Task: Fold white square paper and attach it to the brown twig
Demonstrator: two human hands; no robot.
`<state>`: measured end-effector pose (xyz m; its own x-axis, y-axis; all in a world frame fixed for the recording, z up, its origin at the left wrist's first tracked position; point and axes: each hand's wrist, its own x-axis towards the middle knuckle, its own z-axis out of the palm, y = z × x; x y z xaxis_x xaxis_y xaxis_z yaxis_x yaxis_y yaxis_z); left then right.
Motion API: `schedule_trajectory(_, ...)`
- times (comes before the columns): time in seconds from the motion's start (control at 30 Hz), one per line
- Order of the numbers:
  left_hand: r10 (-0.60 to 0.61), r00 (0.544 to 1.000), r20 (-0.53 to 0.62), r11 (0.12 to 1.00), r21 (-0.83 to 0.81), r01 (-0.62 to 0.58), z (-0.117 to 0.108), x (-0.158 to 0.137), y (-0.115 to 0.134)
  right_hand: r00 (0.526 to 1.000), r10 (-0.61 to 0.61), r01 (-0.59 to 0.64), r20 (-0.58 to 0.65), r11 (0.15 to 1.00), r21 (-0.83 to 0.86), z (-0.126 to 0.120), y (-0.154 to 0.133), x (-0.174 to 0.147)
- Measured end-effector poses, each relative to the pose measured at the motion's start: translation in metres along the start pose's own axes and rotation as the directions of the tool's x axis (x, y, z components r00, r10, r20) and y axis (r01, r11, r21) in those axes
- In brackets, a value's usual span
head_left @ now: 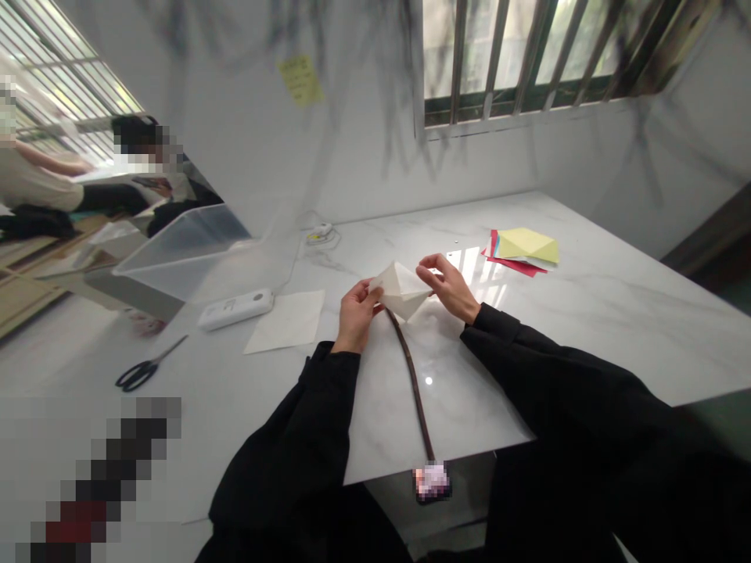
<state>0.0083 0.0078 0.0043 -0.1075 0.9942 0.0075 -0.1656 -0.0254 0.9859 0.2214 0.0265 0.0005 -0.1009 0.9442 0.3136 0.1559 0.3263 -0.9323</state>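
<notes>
A folded piece of white paper, with creases meeting in its middle, is held up above the marble-patterned table. My left hand pinches its left corner between thumb and fingers. At the opposite corner, the fingers of my right hand close on the paper's edge. Below the paper, a dark brown cord-like strip runs down to a small blurred-out object at the table's front edge. A flat white sheet lies to the left of my left hand.
Black-handled scissors and a white oblong device are on the left. Folded papers in yellow, red and white lie at the right rear. A clear plastic bin stands at the far left, with people beyond it. A barred window is ahead.
</notes>
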Motion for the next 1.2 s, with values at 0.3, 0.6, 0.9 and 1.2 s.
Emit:
schedule_trajectory(0.3, 0.062, 0.994, 0.085, 0.996, 0.058, -0.067, -0.002, 0.001, -0.001, 0.957, -0.289, 0.268, -0.024, 0.912, -0.310, 0.012, -0.007, -0.011)
schedule_trajectory(0.6, 0.040, 0.999, -0.010, 0.998, -0.041, -0.041, -0.004, -0.001, 0.004, 0.975, -0.063, 0.031, -0.213, 0.988, -0.152, -0.004, 0.005, 0.005)
schedule_trajectory(0.9, 0.048, 0.998, 0.034, 0.991, 0.127, -0.051, -0.009, 0.004, -0.011, 0.990, -0.074, 0.056, -0.119, 0.987, -0.150, -0.006, 0.012, 0.011)
schedule_trajectory(1.2, 0.052, 0.999, -0.012, 0.999, 0.017, -0.052, -0.013, 0.006, -0.007, 0.985, -0.165, 0.173, 0.053, 0.953, -0.249, -0.001, 0.001, 0.003)
